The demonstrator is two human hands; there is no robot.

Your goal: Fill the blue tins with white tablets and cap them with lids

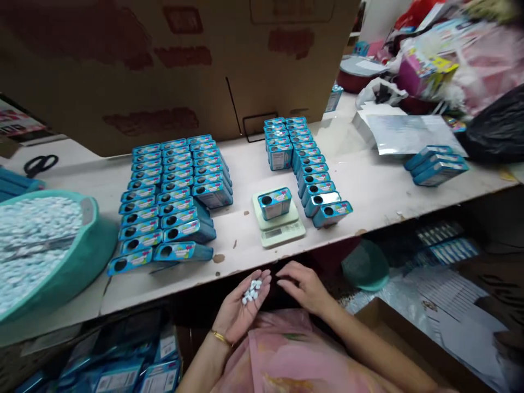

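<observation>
Several small pale-blue pellets (pixel 251 292) lie in the cupped palm of my left hand (pixel 241 300), turned upward in front of the table edge. Beside it, my right hand (pixel 301 284) has its fingers slightly bent with a gap to the thumb, and nothing shows in it. Just beyond both hands, a blue box (pixel 275 203) with a round dark hole in its top stands on a pale kitchen scale (pixel 282 234). At the far left, a turquoise basin (pixel 94 240) is full of similar pale pellets (pixel 36 229).
Rows of blue boxes (pixel 176 204) stand left of the scale, and more boxes (pixel 313 177) right of it. A large cardboard box (pixel 184 71) walls off the back. Scissors (pixel 41 164) lie at left; three boxes (pixel 438 166) and bags (pixel 499 125) sit at right. Below is an open carton (pixel 393 327).
</observation>
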